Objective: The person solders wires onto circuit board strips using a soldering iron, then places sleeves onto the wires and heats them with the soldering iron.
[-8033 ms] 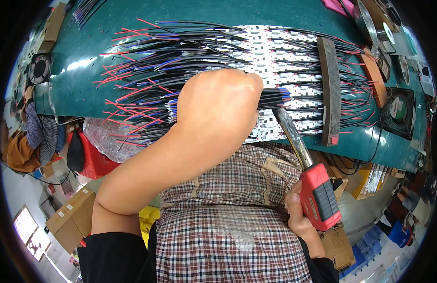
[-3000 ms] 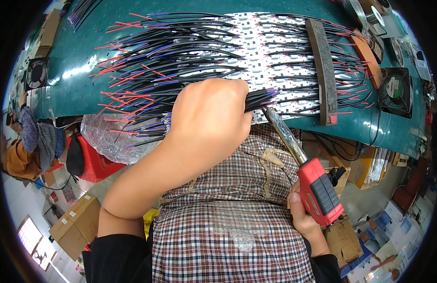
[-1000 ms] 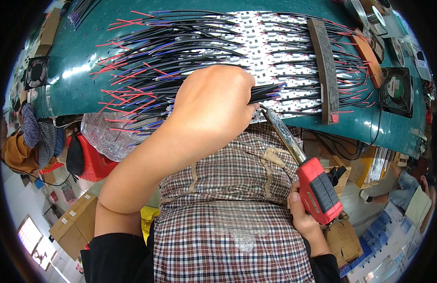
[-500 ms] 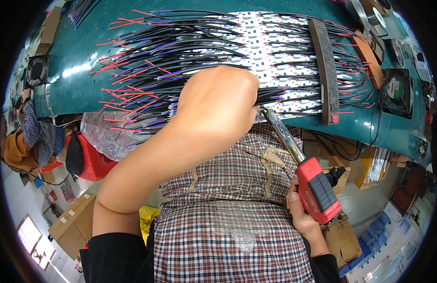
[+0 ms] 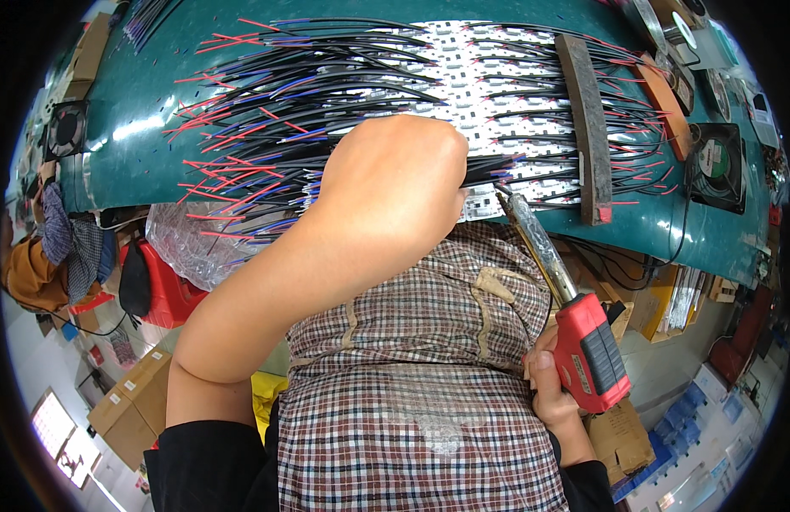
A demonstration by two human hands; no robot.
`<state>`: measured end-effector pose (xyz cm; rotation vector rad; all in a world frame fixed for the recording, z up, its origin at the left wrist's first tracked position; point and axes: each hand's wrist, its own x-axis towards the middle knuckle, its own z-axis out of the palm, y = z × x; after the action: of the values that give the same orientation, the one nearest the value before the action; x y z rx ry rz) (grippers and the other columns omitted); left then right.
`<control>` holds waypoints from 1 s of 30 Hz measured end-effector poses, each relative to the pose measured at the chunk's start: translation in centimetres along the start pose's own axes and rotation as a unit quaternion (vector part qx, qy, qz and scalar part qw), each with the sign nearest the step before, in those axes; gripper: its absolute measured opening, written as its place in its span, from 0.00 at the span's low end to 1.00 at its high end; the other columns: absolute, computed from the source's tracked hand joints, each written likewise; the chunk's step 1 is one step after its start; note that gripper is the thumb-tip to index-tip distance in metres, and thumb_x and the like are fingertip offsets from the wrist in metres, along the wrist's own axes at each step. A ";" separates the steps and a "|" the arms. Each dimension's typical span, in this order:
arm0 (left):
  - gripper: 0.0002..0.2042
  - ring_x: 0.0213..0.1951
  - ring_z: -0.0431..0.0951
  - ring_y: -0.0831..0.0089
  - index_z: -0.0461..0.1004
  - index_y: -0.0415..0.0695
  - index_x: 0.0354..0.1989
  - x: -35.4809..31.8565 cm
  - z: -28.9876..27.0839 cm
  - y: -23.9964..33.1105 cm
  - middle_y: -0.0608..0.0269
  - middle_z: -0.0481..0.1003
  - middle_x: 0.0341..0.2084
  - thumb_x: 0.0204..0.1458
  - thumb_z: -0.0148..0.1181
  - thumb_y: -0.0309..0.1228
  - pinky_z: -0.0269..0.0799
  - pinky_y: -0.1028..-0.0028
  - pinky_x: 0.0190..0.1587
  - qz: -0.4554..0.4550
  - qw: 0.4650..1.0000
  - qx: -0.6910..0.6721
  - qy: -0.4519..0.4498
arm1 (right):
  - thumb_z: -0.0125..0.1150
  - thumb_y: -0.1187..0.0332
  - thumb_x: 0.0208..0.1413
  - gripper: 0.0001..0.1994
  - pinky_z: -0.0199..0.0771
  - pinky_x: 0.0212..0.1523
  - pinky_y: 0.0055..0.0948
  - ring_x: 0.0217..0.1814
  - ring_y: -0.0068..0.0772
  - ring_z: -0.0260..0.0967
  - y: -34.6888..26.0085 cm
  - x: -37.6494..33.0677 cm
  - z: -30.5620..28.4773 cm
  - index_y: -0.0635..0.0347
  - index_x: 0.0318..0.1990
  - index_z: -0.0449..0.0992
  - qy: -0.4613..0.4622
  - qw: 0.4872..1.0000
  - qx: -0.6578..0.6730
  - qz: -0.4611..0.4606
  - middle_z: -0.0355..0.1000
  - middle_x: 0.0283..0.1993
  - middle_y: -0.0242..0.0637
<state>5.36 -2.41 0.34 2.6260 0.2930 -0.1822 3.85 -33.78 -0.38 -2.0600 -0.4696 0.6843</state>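
My left hand (image 5: 386, 192) is closed over a bundle of black wires (image 5: 489, 169) at the near edge of the green table (image 5: 130, 136). My right hand (image 5: 553, 397) grips a red soldering iron (image 5: 587, 350) by its handle; the metal tip (image 5: 503, 198) touches the wire ends beside white strips of small parts (image 5: 497, 77). Many red, blue and black wires (image 5: 250, 145) fan out leftward across the table. My left forearm hides the wires beneath it.
A dark wooden bar (image 5: 583, 119) lies across the wires, a brown bar (image 5: 665, 98) beside it. Small black fans (image 5: 715, 166) (image 5: 68, 128) sit at both table ends. Cardboard boxes (image 5: 130, 410), a red stool (image 5: 169, 290) and a plastic bag (image 5: 186, 247) are below the table.
My left hand has stayed on the wire bundle with only small shifts. The soldering iron tip stays at the wire ends.
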 end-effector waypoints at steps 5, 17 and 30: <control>0.13 0.29 0.79 0.47 0.77 0.36 0.31 -0.1 0.3 -0.5 0.47 0.77 0.22 0.50 0.70 0.35 0.73 0.54 0.36 0.016 1.000 -0.010 -0.004 | 0.59 0.76 0.60 0.09 0.74 0.40 0.31 0.36 0.31 0.74 0.2 -0.4 0.2 0.67 0.46 0.76 0.006 0.996 0.084 0.027 0.75 0.35 0.38; 0.10 0.33 0.77 0.47 0.72 0.38 0.40 -1.9 -1.3 0.6 0.50 0.75 0.29 0.56 0.64 0.29 0.71 0.60 0.36 0.053 0.985 -0.033 0.162 | 0.55 0.77 0.60 0.03 0.72 0.36 0.30 0.32 0.28 0.70 -0.5 -0.3 0.2 0.66 0.40 0.72 0.016 0.987 0.156 0.020 0.71 0.31 0.36; 0.11 0.32 0.79 0.51 0.75 0.39 0.33 -3.9 1.5 0.7 0.52 0.77 0.29 0.43 0.70 0.26 0.73 0.59 0.34 0.035 0.993 -0.067 0.095 | 0.64 0.72 0.53 0.08 0.76 0.37 0.33 0.33 0.40 0.76 -0.2 -1.0 -0.1 0.65 0.39 0.79 0.008 1.000 0.014 0.024 0.76 0.33 0.41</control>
<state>1.65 -4.44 0.03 2.5178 0.2659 0.1093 3.13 -34.26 0.12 -2.0556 -0.3996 0.6985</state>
